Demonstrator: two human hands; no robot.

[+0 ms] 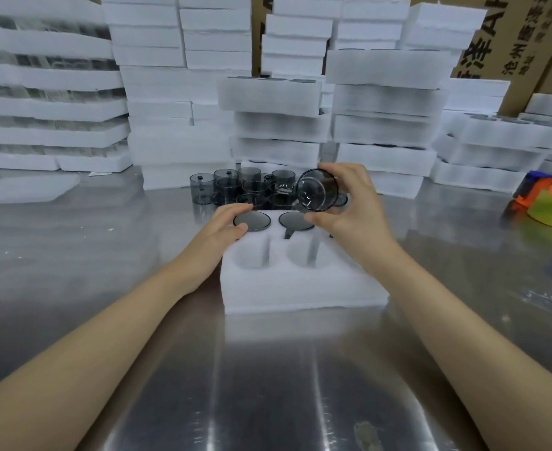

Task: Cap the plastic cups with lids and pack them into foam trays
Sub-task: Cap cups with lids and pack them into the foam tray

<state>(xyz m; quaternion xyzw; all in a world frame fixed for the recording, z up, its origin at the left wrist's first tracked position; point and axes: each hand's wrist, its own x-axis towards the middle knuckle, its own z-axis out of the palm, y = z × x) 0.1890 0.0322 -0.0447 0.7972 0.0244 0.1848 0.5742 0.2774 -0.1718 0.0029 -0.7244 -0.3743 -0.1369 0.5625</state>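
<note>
Steel desk (73, 255), reflective, under both forearms. Foam tray stacks (177, 92) wall off the space beyond the hands; cartons (528, 43) behind, print cut off. Foam tray (300, 288) between the hands, loose cups (235, 187) just beyond. Left hand (222, 229) rests relaxed, touching a lidded cup (252, 221). Right hand (352, 203) grips a tilted cup (316, 190); whether lidded, unclear.

The foam tray (300, 288) sits on the counter (268, 385). Two lidded cups (251, 222) fill its far pockets, side by side. Above its far right corner the right hand (354, 203) holds a tilted cup (316, 190). Just behind the tray stand loose cups (232, 187), farther behind it foam stacks (277, 99); far to its right, tape rolls (551, 206).
</note>
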